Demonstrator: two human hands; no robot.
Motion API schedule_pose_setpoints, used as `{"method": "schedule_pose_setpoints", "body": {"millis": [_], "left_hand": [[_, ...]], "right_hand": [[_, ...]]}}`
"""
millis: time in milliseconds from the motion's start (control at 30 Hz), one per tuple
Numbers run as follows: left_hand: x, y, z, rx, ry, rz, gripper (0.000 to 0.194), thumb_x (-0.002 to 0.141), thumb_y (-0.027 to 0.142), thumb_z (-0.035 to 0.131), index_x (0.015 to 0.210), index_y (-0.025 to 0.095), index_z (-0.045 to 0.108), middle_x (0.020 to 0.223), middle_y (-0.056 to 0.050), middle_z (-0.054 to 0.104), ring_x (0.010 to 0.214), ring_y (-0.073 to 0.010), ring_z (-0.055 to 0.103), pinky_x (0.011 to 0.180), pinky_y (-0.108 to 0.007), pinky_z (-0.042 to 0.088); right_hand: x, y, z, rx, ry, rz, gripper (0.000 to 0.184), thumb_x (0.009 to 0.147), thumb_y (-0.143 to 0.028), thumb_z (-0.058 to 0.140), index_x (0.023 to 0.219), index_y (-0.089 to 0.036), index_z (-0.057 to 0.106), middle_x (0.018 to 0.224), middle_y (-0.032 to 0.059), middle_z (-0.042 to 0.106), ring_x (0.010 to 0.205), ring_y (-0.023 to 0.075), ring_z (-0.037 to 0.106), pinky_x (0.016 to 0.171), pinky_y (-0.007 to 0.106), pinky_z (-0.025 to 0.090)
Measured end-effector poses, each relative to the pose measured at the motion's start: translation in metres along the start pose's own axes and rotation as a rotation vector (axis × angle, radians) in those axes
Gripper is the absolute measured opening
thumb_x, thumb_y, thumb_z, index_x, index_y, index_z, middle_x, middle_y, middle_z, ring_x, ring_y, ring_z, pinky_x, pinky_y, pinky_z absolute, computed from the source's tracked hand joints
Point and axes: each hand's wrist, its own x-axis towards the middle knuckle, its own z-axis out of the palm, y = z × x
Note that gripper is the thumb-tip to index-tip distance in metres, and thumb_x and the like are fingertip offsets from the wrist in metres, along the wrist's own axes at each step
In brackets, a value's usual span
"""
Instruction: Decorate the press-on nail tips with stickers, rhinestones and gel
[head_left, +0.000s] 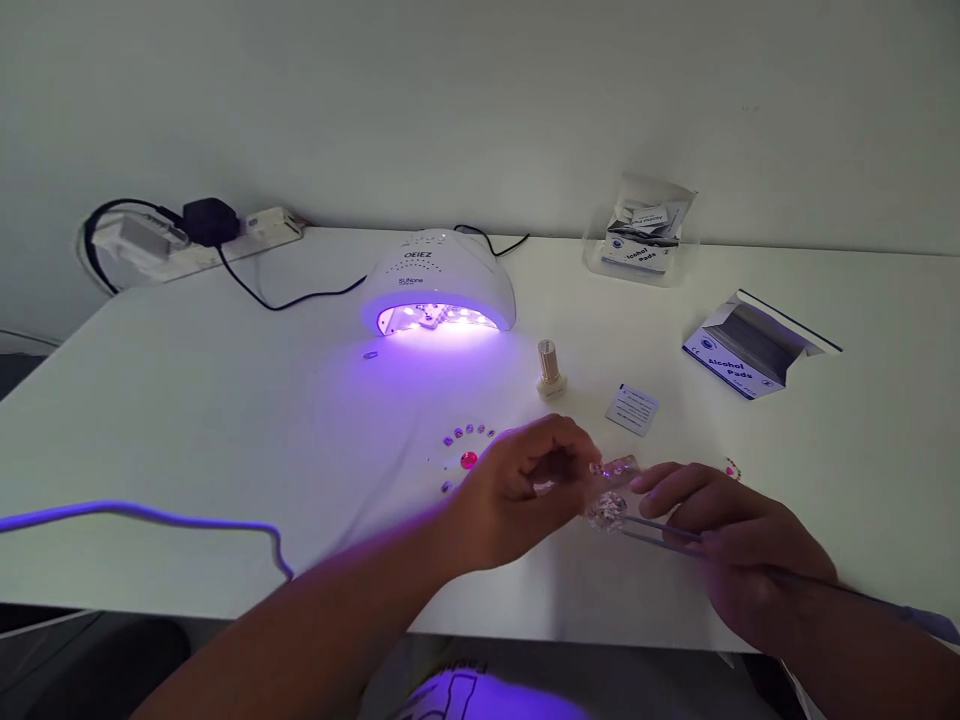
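Tweezers [669,531] slant crosswise, pointing left, seemingly touching the gem-studded clear piece [607,511].

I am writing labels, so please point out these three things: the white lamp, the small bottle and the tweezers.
White lamp [442,270], head view: front of its dome.
Small bottle [550,366], head view: lower part of its cap.
Tweezers [663,527], head view: upper prong, near its middle.

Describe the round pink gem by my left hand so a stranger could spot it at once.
On the white table, find the white domed lamp glowing purple. Below it in the picture, a curved row of small gems lies beside your left hand. The pink gem sits just inside that curve, larger and brighter pink than those gems.
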Motion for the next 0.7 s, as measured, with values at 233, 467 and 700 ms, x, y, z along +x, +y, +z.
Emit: {"method": "schedule_pose_setpoints", "body": {"millis": [233, 467, 700], "left_hand": [[0.0018, -0.0002, -0.0035, 0.090, -0.134, 0.026, 0.019, 0.081, 0.007, 0.058, 0.096, 0.017, 0.062, 0.077, -0.001, 0.061, 0.068, -0.0094, 0.057, 0.063, -0.022, 0.049], [0.0039, 0.0038, -0.0023, 0.141, -0.084, 0.055, 0.009, 0.074, 0.009, 0.064, 0.079, 0.015, 0.061, 0.077, -0.003, 0.063, 0.069, -0.0121, 0.059, 0.063, -0.025, 0.048], [0.0010, 0.0035, 0.0026, 0.065, -0.076, -0.042, 0.015, 0.073, 0.009, 0.064, 0.087, 0.015, 0.061, 0.073, -0.001, 0.061, 0.065, -0.0103, 0.057, 0.060, -0.023, 0.049]], "right_hand": [[-0.0027, -0.0009, -0.0024, -0.032, 0.013, 0.025, 0.024, 0.091, -0.020, 0.051, 0.110, -0.020, 0.064, 0.087, 0.0059, 0.063, 0.091, 0.0230, 0.063, 0.086, 0.049, 0.054], [0.0020, -0.0049, -0.0030, -0.106, -0.034, 0.018, 0.025, 0.089, -0.010, 0.049, 0.106, -0.021, 0.063, 0.085, 0.0046, 0.061, 0.088, 0.0208, 0.063, 0.082, 0.043, 0.054], [-0.0036, -0.0016, -0.0032, -0.016, -0.018, 0.033, 0.027, 0.091, -0.018, 0.047, 0.113, -0.021, 0.063, 0.087, 0.0052, 0.062, 0.088, 0.0218, 0.063, 0.085, 0.047, 0.053]]}}
